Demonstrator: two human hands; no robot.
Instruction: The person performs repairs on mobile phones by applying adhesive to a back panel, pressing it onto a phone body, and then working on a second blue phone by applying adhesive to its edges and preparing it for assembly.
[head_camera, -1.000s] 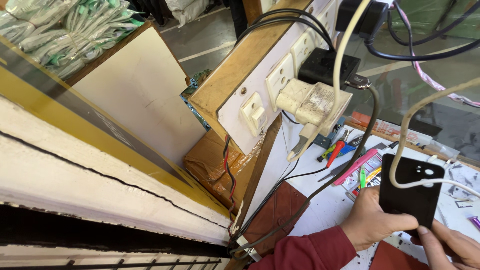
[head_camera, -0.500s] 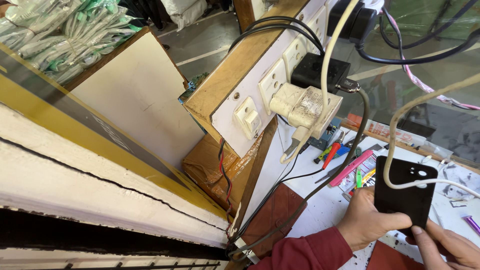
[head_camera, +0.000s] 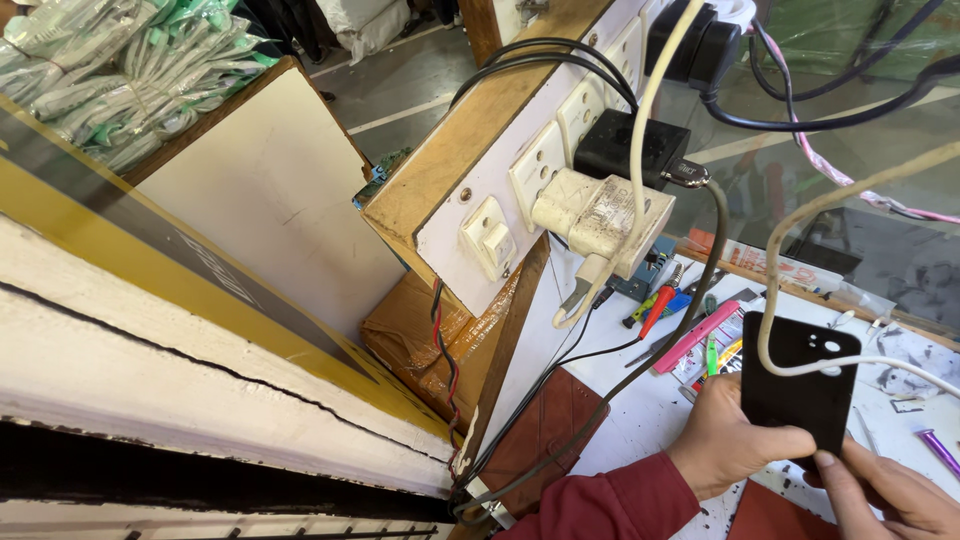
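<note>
L hand fingers are gripping the left edge of a black phone cover, clamped on it, thumb lying along the lower edge. R hand fingers are touching the cover's bottom-right corner from below, index tip pressing on it; can't tell if the rest are curled together, since they're running off the frame. The cover is being held upright-ish, slightly tilted, back side w/ camera cut-outs facing the camera, just above the counter.

A white cable is looping across the cover's upper part and heading up and right. A red sleeve is covering the L forearm.

On the counter behind the hands: pink tool, red-handled screwdriver and small green and yellow bits lying in a pile, near the cover's top-left. A brown wallet-like case is lying left of the L hand, w/ black wires crossing it.

Further up, a wood-framed socket board is hanging at a tilt, w/ a white adapter and a black charger plugged in. Far left, a white panel and bagged green-white goods are sitting well apart from the hands.
</note>
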